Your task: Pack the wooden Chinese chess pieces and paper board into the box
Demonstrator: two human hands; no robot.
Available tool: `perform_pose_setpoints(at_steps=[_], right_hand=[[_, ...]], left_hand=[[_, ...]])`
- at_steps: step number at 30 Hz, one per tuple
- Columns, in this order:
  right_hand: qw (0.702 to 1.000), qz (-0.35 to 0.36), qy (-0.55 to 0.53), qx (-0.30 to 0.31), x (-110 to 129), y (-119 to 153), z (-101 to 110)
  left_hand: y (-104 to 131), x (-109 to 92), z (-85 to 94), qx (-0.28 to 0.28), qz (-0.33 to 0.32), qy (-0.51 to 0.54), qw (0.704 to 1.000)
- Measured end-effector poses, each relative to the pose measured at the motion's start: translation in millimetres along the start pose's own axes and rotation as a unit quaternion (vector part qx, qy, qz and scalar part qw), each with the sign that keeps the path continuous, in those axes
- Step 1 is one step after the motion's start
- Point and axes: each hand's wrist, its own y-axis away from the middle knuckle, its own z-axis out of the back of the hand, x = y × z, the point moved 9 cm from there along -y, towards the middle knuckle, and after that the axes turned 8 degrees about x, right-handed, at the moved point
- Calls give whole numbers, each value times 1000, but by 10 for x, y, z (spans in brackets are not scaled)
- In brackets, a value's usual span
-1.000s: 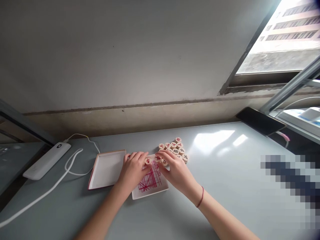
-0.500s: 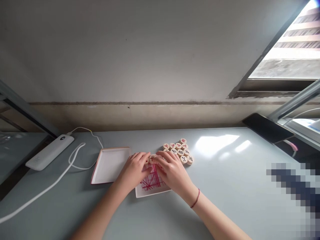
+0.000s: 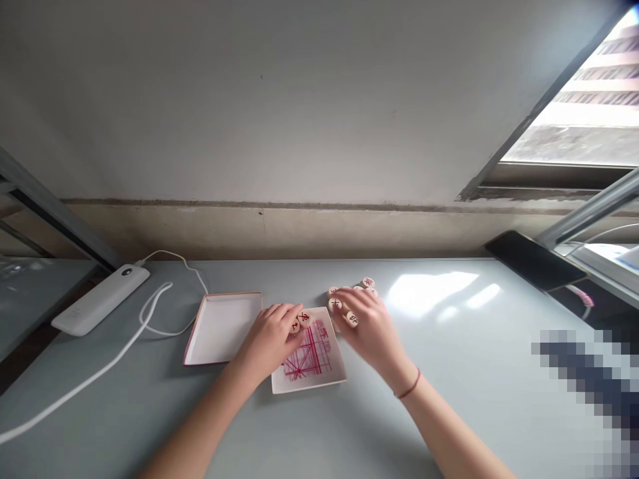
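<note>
An open box tray with a pink-red printed grid on its floor lies in front of me. Two round wooden Chinese chess pieces are at its far left corner. My left hand curls around these, fingertips on one side and thumb on the other. Right of the tray, a cluster of similar pieces with red or black characters stands on the table. My right hand reaches over that cluster with thumb and fingers apart, partly covering it.
The shallow white lid lies left of the tray. A white power bank with a white cable is farther left. At the back right rests a dark flat device. A wall rises behind the table.
My right hand has moved right, from the tray's far edge to the loose cluster. A piece between my hands now sits inside the tray corner. My left hand has stayed put.
</note>
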Motion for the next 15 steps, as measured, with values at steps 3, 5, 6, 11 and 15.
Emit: perform_pose_setpoints(at_steps=[3,5,6,11,15], right_hand=[[991,-126,52,-14,-478,-114,184],[974,-210,81,27,-748,-181,202],[965,-242,88,54,-847,-210,184],[937,-287,110,163,-1033,-359,-3],[928,-294,124,194,-1136,-426,-88]], left_hand=[[-8,-14,21,10,0,-1,1000],[-12,-18,38,17,3,4,1000],[-13,-13,43,21,6,9,1000],[-10,34,72,31,10,41,999],[29,57,172,32,-5,42,999]])
